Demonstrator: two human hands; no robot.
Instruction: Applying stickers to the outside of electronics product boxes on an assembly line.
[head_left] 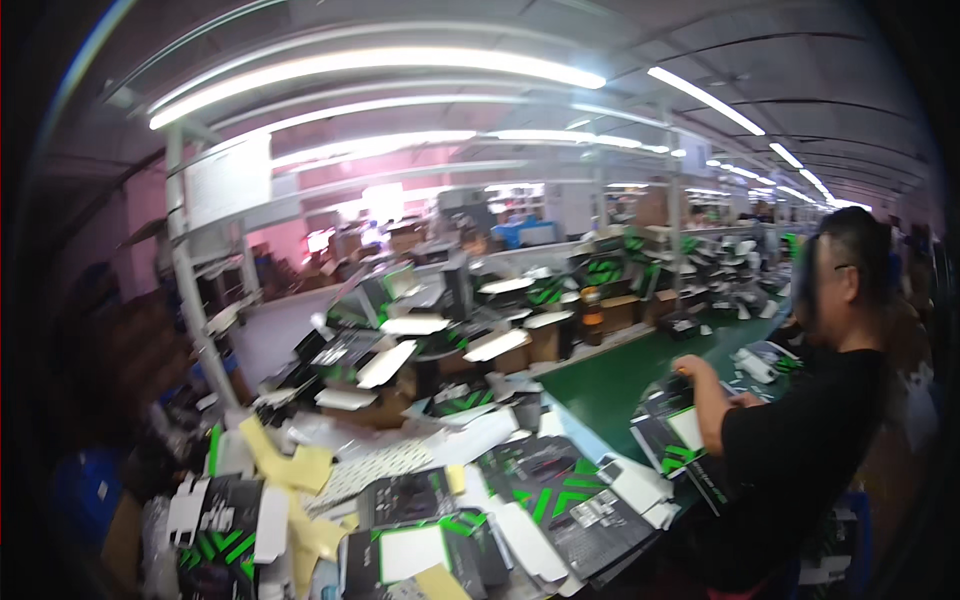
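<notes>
Neither of my hands shows in the head view. Before me lies a cluttered workbench of black and green printed cartons. A flattened carton (600, 525) with white flaps spreads across the middle. Nearer the lower edge, another carton (370, 565) has a white panel on it. At the left a carton (222, 540) with green chevrons lies with its pale flaps out. Yellow paper pieces (290, 465) rest between these cartons, beside a white dotted sheet (385, 465).
Close on my right, a co-worker (800, 440) in a black top handles a black and green carton (675, 425). Behind the bench, open cartons (490, 345) are heaped along a green work surface (590, 385). A metal post (195, 300) rises at the left, near a blue container (90, 495).
</notes>
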